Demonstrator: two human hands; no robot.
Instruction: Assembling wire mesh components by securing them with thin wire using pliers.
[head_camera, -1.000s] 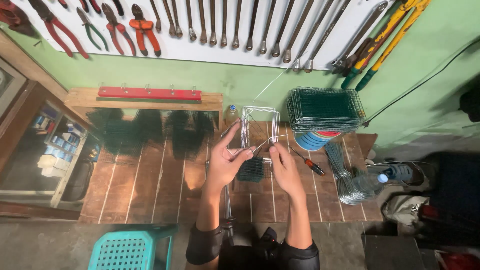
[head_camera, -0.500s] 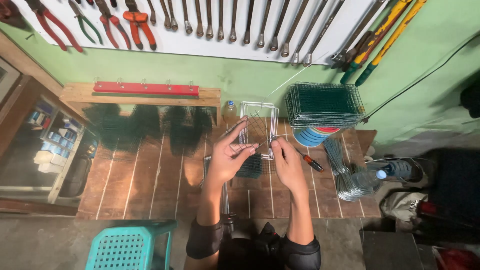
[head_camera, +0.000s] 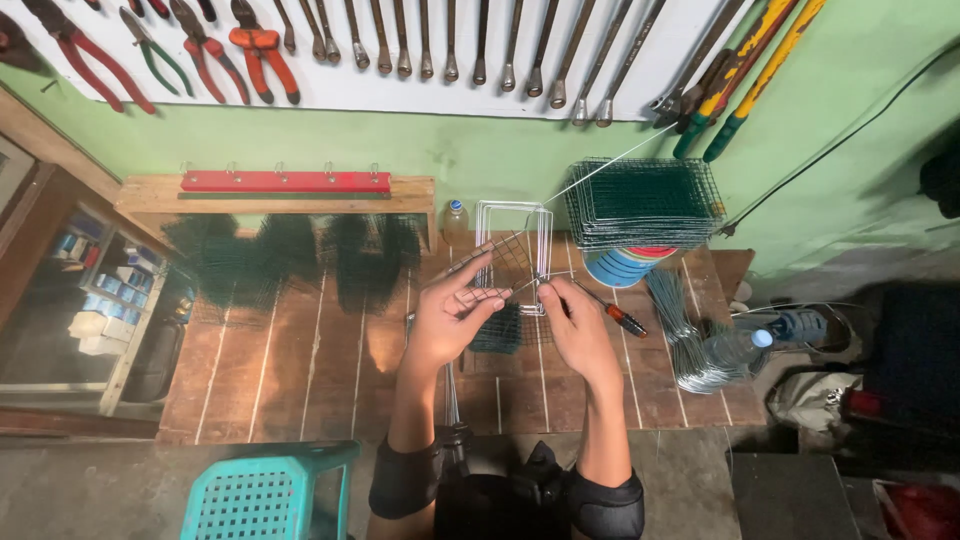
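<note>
We see the wooden bench (head_camera: 300, 370) first, with a tall stack of green mesh panels (head_camera: 642, 200) at its back right corner. Near the middle, our left hand (head_camera: 452, 315) grips a mesh piece (head_camera: 497, 265) and our right hand (head_camera: 578, 325) pinches a thin wire (head_camera: 610, 165) against it. That taut wire could, we judge, slip and prick fingers.

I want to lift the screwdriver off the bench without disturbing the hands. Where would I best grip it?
Probably by its orange and black handle, which pokes out clear just to the right of the right hand. Its shaft runs up-left under that hand toward the wire mesh piece, so come from the right, over the bare wooden bench, pinching across the handle.
</note>
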